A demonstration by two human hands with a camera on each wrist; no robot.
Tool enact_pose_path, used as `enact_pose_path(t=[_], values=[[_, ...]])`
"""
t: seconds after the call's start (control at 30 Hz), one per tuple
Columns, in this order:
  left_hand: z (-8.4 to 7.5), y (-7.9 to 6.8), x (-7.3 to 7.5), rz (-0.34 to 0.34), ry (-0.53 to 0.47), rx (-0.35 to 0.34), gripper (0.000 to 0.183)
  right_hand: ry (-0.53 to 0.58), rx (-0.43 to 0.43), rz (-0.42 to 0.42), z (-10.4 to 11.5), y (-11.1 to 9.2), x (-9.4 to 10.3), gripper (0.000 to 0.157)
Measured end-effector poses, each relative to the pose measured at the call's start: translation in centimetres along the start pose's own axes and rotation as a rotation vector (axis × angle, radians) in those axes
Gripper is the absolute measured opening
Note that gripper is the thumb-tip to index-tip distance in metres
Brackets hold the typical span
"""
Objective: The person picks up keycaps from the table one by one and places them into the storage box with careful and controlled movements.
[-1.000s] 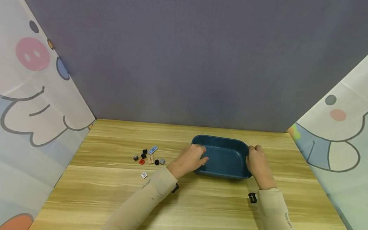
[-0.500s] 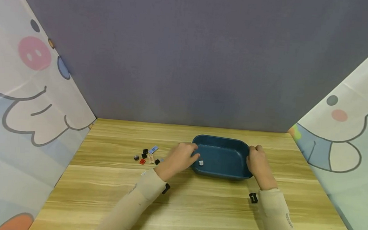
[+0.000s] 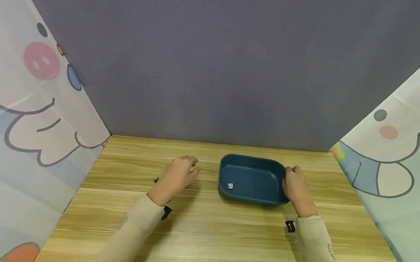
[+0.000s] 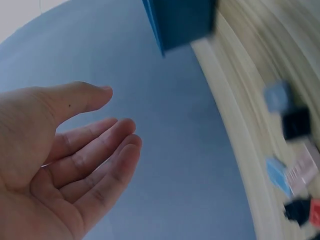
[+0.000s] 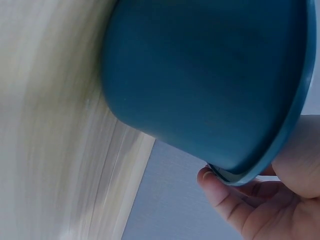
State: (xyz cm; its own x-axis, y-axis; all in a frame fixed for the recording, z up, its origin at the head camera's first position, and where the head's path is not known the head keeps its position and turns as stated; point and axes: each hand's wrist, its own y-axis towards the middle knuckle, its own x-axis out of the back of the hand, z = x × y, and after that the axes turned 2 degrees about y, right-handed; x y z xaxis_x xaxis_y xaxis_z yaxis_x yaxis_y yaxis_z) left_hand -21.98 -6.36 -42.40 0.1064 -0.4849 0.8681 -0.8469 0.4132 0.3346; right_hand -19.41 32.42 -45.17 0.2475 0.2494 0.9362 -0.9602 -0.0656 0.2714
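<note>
L hand (image 3: 177,175) empty, fingers loose; R hand (image 3: 296,190) has firm grip on tub (image 3: 257,182) rim, nr worktop's (image 3: 221,236) far edge. Tub prob. light, stiff; hold by rim.

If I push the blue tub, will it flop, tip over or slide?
Probably not floppy: the blue tub has smooth, evenly curved walls that look like stiff plastic. It likely won't tip easily, being wide and low. It might slide, though, since only one small white block shows inside to weigh it down.

Screened booth (image 3: 214,67), seemingly: cartoon side panels (image 3: 392,154), wood-grain table (image 3: 239,241).
</note>
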Motion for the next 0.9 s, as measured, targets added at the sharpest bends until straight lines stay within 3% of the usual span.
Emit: enact_pose_path(t=[0.2,0.33,0.5,0.7,0.9], values=[[3.0,-0.7,0.0,-0.051,0.047,0.027,0.026,0.0,-0.004,-0.001,0.0,0.0,-0.1,0.025],[4.8,-1.2,-0.3,-0.049,0.091,0.072,0.024,-0.005,-0.003,0.001,0.0,0.0,-0.1,0.026],[6.6,-1.8,-0.9,-0.017,0.119,0.129,0.02,-0.008,0.001,-0.004,0.0,0.2,-0.1,0.025],[8.0,-2.0,-1.7,-0.002,0.133,0.148,0.016,-0.013,0.007,-0.012,-0.1,0.2,-0.1,0.025],[8.7,-1.9,-2.4,0.082,0.17,0.201,0.021,-0.013,0.006,-0.013,-0.1,0.3,-0.2,0.025]])
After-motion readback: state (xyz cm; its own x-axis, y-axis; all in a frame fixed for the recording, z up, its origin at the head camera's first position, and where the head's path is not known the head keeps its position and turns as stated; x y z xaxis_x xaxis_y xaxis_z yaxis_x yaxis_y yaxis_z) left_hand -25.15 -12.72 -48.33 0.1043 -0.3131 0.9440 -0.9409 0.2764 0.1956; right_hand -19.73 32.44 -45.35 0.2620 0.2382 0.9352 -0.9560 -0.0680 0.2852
